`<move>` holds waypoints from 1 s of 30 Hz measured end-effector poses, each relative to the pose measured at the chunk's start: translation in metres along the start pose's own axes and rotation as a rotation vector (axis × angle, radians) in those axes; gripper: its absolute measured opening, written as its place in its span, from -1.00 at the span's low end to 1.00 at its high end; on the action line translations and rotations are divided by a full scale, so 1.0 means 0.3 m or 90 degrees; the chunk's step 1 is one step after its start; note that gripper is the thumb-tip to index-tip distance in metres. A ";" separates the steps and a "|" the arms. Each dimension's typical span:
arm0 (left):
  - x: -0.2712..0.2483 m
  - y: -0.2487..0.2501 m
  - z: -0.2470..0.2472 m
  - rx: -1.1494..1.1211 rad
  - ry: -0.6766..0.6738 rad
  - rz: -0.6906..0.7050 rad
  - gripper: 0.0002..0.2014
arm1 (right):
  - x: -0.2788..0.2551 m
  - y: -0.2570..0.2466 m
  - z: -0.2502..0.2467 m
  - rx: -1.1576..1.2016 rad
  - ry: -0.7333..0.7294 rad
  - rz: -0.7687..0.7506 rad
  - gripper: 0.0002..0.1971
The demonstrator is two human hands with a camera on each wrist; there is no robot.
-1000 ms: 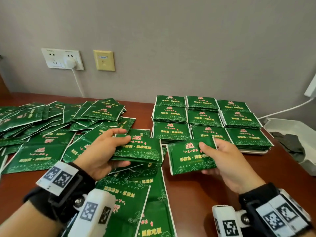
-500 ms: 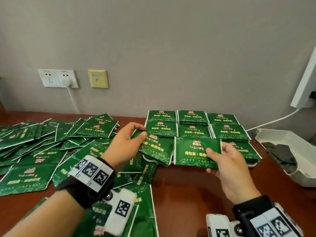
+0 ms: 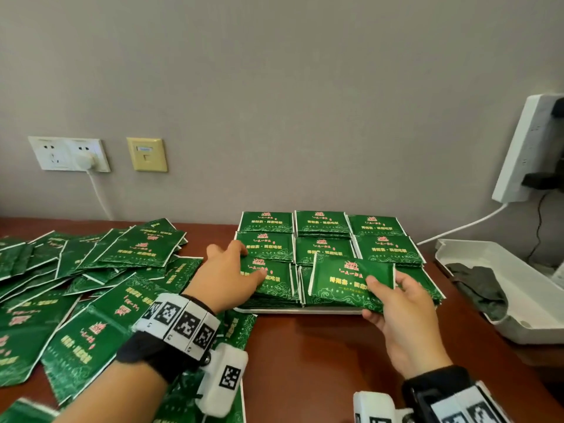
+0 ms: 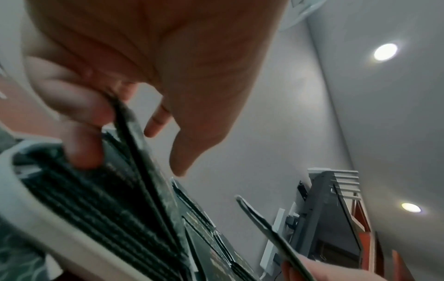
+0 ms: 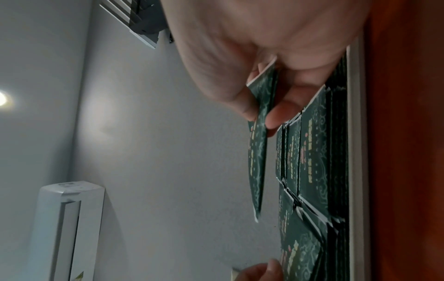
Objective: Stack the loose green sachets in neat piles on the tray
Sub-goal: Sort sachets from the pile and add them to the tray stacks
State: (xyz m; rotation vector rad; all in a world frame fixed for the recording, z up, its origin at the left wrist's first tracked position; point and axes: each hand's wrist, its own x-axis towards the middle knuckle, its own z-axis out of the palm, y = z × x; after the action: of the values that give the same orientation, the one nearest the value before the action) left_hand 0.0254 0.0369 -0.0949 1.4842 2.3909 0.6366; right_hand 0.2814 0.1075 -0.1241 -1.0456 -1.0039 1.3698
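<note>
The left hand had carried its sachet from over the bench onto the tray's near-left pile and was laying it down, fingers still gripping its edge. The right hand had followed, pinching a second sachet tilted just above the near-middle pile. Both looked close to release; many loose sachets remained at left.

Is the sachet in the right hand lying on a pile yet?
No. The sachet is tilted above the piles, pinched by the right hand.
</note>
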 end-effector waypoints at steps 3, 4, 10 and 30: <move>-0.021 0.029 -0.002 0.136 -0.005 -0.002 -0.19 | -0.008 0.004 0.008 0.011 -0.027 -0.001 -0.44; -0.030 0.037 -0.003 0.177 -0.002 -0.004 -0.14 | -0.005 0.009 0.009 0.018 -0.032 0.006 -0.41; -0.049 0.069 -0.006 0.259 -0.035 0.012 0.09 | 0.078 -0.090 -0.020 0.007 -0.041 0.051 -0.59; 0.009 0.036 0.006 0.168 -0.059 0.114 -0.46 | 0.690 -0.182 -0.041 -0.550 0.156 -0.061 -0.61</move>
State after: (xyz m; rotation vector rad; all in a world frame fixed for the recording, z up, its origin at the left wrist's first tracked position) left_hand 0.0335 0.0439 -0.0910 1.8072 2.3606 0.2871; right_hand 0.3025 0.3173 -0.0848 -1.7129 -1.4741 0.6776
